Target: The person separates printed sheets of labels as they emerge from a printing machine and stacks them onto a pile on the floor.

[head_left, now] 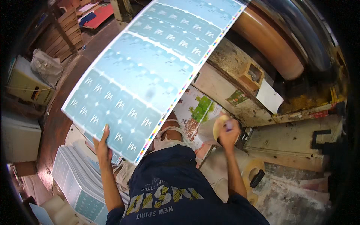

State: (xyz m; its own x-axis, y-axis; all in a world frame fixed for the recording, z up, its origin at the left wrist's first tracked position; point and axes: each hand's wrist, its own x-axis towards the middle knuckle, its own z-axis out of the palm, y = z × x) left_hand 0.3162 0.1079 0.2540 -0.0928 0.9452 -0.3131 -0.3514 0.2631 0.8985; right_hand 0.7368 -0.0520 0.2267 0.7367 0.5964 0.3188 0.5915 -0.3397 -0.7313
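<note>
A long printed sheet (150, 80), pale blue-green with rows of white marks and a coloured strip along its right edge, slants up toward the machine. My left hand (102, 145) pinches its near edge, thumb on top and fingers beneath. Blurred by motion, my right hand (228, 133) is curled at the end of a whitish roll (207, 131), with a small purple patch showing among its fingers. What it grips is not clear. A stack of similar sheets (79, 182) stands at my left.
At upper right is a large brown roller (275, 45). Below it, a ledge carries a small wooden box (252, 75) and a white paper piece (270, 96). More film rolls (253, 167) lie at my right. A plastic bag (45, 66) sits far left.
</note>
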